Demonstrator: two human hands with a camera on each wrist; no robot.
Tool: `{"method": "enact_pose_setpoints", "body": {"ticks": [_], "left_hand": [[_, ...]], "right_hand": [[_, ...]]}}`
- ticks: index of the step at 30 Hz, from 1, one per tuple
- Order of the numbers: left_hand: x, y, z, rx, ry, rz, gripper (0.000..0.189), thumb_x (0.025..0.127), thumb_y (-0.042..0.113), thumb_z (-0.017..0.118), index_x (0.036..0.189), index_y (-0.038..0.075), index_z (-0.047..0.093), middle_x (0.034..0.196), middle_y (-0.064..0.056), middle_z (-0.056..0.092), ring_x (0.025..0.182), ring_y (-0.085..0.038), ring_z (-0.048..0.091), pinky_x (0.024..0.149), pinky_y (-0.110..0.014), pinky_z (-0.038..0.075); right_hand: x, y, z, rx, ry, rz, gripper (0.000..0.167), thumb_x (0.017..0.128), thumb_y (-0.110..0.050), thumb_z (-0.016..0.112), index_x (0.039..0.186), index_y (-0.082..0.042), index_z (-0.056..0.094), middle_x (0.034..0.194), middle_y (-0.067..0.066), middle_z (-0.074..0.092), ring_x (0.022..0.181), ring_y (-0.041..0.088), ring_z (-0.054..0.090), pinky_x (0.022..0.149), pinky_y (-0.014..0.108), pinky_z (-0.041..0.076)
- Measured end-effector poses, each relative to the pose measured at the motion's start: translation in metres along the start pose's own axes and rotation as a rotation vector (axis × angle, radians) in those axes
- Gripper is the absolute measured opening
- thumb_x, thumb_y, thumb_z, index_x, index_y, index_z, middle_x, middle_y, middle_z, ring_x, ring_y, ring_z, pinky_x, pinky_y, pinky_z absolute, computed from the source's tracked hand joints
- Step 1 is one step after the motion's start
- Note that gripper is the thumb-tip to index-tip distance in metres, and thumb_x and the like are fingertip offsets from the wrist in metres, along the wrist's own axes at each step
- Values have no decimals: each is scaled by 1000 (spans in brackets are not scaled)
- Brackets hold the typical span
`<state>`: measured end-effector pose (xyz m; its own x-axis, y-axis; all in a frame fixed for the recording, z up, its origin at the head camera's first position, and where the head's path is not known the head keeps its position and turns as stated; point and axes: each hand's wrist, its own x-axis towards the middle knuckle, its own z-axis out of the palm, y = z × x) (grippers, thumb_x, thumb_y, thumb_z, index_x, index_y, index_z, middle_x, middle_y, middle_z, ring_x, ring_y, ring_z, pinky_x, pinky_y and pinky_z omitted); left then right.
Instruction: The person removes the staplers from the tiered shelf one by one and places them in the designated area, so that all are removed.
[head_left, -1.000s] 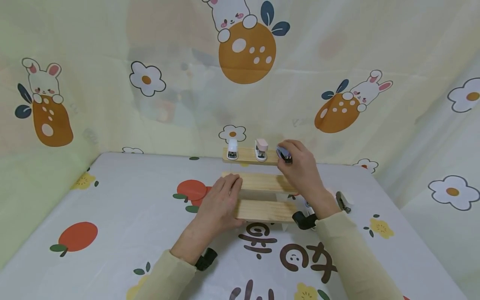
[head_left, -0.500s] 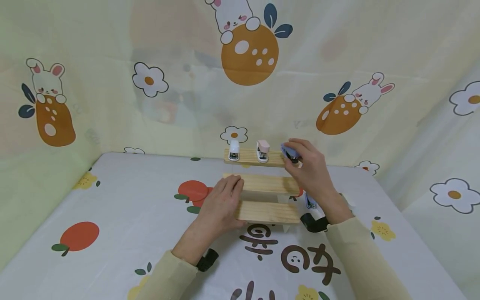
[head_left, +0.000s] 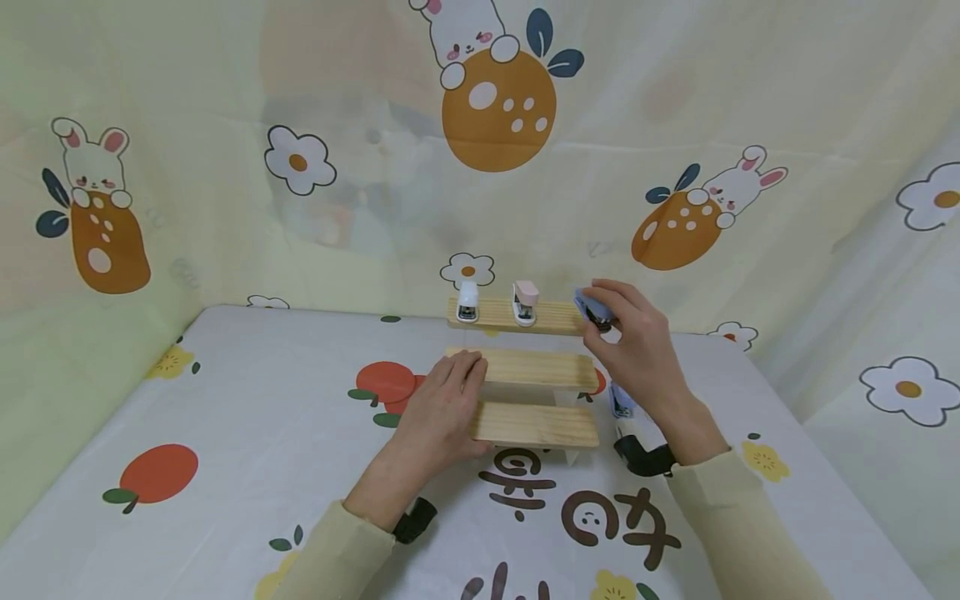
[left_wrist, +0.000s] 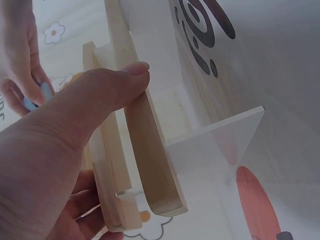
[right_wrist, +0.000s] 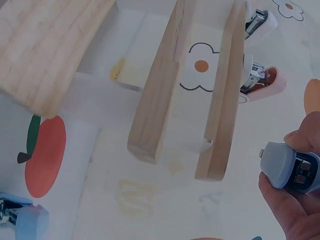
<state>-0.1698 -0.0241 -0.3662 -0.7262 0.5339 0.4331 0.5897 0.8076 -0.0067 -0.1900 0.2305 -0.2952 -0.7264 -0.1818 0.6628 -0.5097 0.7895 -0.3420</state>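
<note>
From where I stand, the fingers of the right hand [head_left: 637,350] are bent in a pinch, apart only by the small blue-and-black stapler [head_left: 595,305] they hold, right of the frame's centre. The left hand [head_left: 444,408] grips the left end of the three-step stand of pale wooden boards [head_left: 536,423]. On its top board stand a white mini stapler [head_left: 467,300] and a pale pink mini stapler [head_left: 526,302]. Another blue stapler [head_left: 621,402] is on the white fruit-printed surface [head_left: 300,450], to the right.

Soft, diffuse light; wrist views greyer, dimmer.
</note>
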Motion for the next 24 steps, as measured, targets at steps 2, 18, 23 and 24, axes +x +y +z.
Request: {"method": "enact_pose_setpoints", "body": {"ticks": [2, 18, 23, 24], "left_hand": [[0, 0, 0, 3, -3, 0, 109, 55, 51, 93, 140, 0, 48, 141, -11, 52, 133, -24, 47, 116, -32, 39], [1, 0, -1, 2, -25, -14, 110, 56, 52, 93, 141, 1, 46, 143, -10, 50, 135, -24, 46, 118, -33, 37], [0, 0, 0, -9, -37, -23, 111, 56, 51, 93, 142, 1, 45, 144, -10, 50, 135, -24, 45, 119, -33, 36], [0, 0, 0, -10, -40, -25, 111, 56, 51, 93, 143, 1, 45, 144, -10, 49, 136, -24, 45, 119, -33, 36]], "right_hand": [[-2, 1, -1, -5, 7, -7, 41, 83, 5, 71, 123, 2, 64, 130, 17, 59, 106, 27, 64, 88, 42, 58], [-29, 7, -19, -3, 76, -14, 42, 80, 12, 70, 120, 3, 65, 129, 18, 60, 100, 30, 66, 89, -5, 36], [-41, 8, -22, -12, 80, 29, 41, 79, 12, 70, 119, 3, 65, 129, 19, 60, 101, 33, 65, 88, -6, 34], [-44, 9, -23, -17, 78, 43, 41, 79, 12, 71, 119, 3, 65, 129, 19, 59, 102, 33, 65, 88, -7, 33]]}}
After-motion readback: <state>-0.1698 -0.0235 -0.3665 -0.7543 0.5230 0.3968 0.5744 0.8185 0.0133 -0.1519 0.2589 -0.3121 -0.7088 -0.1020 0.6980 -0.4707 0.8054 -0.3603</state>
